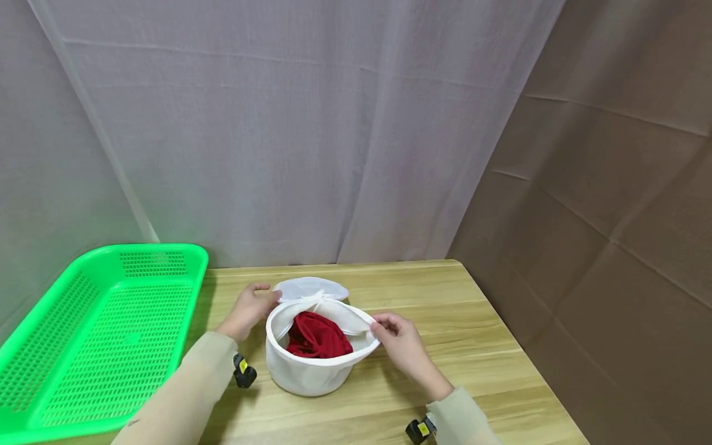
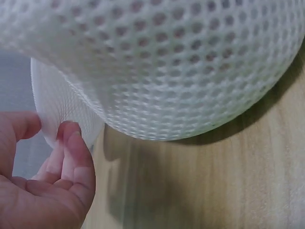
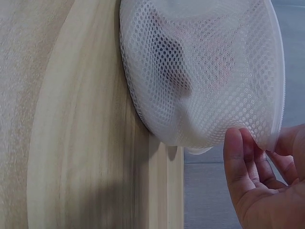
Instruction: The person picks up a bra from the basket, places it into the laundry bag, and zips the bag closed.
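A white mesh laundry bag (image 1: 310, 378), round with a stiff rim, stands on the wooden table with its lid (image 1: 311, 288) folded back at the far side. Crumpled dark red cloth (image 1: 318, 337) lies inside it. My left hand (image 1: 251, 311) is at the lid's left edge; the left wrist view has the lid (image 2: 62, 98) between thumb and fingertips. On the other side, my right hand (image 1: 405, 347) pinches the bag's rim, drawing it out to a point. In the right wrist view the fingers (image 3: 236, 157) lie against the mesh just below the zipper edge.
A green plastic basket (image 1: 191, 309) with slotted sides stands at the left of the table (image 1: 473, 371). Grey curtain (image 1: 250, 154) hangs behind the table, and brown cloth (image 1: 612, 247) hangs along its right side.
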The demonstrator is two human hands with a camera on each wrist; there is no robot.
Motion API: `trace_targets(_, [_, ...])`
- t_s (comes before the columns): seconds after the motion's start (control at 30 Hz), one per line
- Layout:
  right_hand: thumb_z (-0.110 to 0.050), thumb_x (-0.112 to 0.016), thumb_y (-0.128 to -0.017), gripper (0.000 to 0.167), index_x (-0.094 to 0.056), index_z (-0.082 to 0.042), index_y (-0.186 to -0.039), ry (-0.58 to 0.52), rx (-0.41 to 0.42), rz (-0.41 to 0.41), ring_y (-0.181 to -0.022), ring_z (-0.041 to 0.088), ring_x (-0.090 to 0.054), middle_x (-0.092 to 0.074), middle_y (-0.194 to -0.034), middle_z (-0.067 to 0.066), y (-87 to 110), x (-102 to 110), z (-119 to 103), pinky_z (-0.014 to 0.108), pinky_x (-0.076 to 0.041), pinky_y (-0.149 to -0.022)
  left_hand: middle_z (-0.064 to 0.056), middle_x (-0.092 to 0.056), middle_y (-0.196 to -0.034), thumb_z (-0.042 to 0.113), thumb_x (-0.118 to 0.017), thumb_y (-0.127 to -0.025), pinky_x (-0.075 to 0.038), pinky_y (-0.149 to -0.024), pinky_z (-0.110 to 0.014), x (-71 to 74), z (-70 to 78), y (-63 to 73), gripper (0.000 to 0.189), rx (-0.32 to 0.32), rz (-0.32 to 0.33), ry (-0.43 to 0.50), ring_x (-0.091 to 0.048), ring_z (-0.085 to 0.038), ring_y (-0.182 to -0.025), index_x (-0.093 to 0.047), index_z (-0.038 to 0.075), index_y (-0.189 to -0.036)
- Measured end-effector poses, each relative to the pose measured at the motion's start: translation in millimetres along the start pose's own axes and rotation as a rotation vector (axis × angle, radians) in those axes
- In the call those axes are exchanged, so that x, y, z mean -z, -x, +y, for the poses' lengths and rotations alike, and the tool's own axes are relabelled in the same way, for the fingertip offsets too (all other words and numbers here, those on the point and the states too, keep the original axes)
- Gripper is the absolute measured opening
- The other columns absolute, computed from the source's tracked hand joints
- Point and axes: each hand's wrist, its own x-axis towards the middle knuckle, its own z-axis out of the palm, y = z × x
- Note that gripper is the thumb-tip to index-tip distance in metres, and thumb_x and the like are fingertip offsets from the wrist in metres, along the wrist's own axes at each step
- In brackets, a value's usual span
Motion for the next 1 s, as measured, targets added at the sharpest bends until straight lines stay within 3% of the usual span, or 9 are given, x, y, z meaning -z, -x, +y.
trace_targets(0.17, [-0.009, -0.065, -0.092, 0.012, -0.070, -0.009, -0.103, 0.014, -0.003, 0.007, -0.076, 0.018, -0.059, -0.064, -0.086, 0.004, 0.5, -2, 0, 0.043, -0.055, -0.071, -0.019, -0.066, -0.101, 0.015, -0.062, -0.094, -0.053, -0.082, -0.035, 2.6, 7.0, 4.3, 0.054, -0.022, 0.009, 0.053, -0.066, -0.021, -0.082, -0.035, -0.007, -0.136])
trace_targets(0.4, [-0.008, -0.064, -0.093, 0.012, -0.069, -0.003, -0.103, -0.018, 0.006, 0.002, -0.076, 0.018, -0.060, -0.065, -0.086, 0.007, 1.3, -5, -2, 0.037, -0.055, -0.068, -0.021, -0.062, -0.109, 0.010, -0.060, -0.094, -0.052, -0.087, -0.040, 4.3, 17.8, 11.7, 0.051, -0.069, 0.050, 0.079, -0.062, -0.034, -0.097, -0.037, -0.003, -0.137])
trace_targets(0.57, [-0.010, -0.065, -0.092, 0.012, -0.069, -0.004, -0.102, -0.013, 0.004, -0.002, -0.076, 0.018, -0.061, -0.065, -0.086, 0.007, 0.2, -7, 5, 0.034, -0.055, -0.068, -0.018, -0.062, -0.104, 0.010, -0.061, -0.094, -0.052, -0.084, -0.037, 5.4, 23.9, 16.4, 0.051, -0.122, 0.084, 0.065, -0.062, -0.035, -0.094, -0.037, -0.003, -0.136])
trace_targets(0.7, [-0.012, -0.066, -0.092, 0.013, -0.069, -0.005, -0.102, -0.002, -0.003, -0.009, -0.076, 0.017, -0.060, -0.065, -0.085, 0.006, 0.5, -8, 5, 0.029, -0.054, -0.067, -0.022, -0.060, -0.111, 0.011, -0.061, -0.093, -0.048, -0.089, -0.040, 8.0, 30.3, 21.4, 0.058, -0.123, 0.089, 0.050, -0.062, -0.038, -0.098, -0.031, -0.004, -0.141])
trace_targets(0.83, [-0.011, -0.065, -0.093, 0.015, -0.068, -0.001, -0.104, 0.001, 0.006, -0.014, -0.076, 0.017, -0.059, -0.065, -0.086, 0.008, 1.1, -9, 2, 0.023, -0.051, -0.064, -0.028, -0.056, -0.122, 0.011, -0.059, -0.094, -0.043, -0.098, -0.044, 10.0, 36.5, 25.9, 0.062, -0.096, 0.081, 0.047, -0.062, -0.033, -0.102, -0.027, -0.009, -0.143])
trace_targets(1.0, [-0.004, -0.062, -0.093, 0.015, -0.066, 0.006, -0.104, -0.017, 0.002, -0.031, -0.076, 0.020, -0.059, -0.065, -0.087, 0.015, 9.2, -7, -19, 0.024, -0.051, -0.064, -0.028, -0.056, -0.125, 0.007, -0.055, -0.097, -0.047, -0.096, -0.039, 8.3, 45.3, 30.3, 0.048, -0.071, 0.045, 0.166, -0.062, -0.022, -0.100, -0.037, -0.015, -0.136])
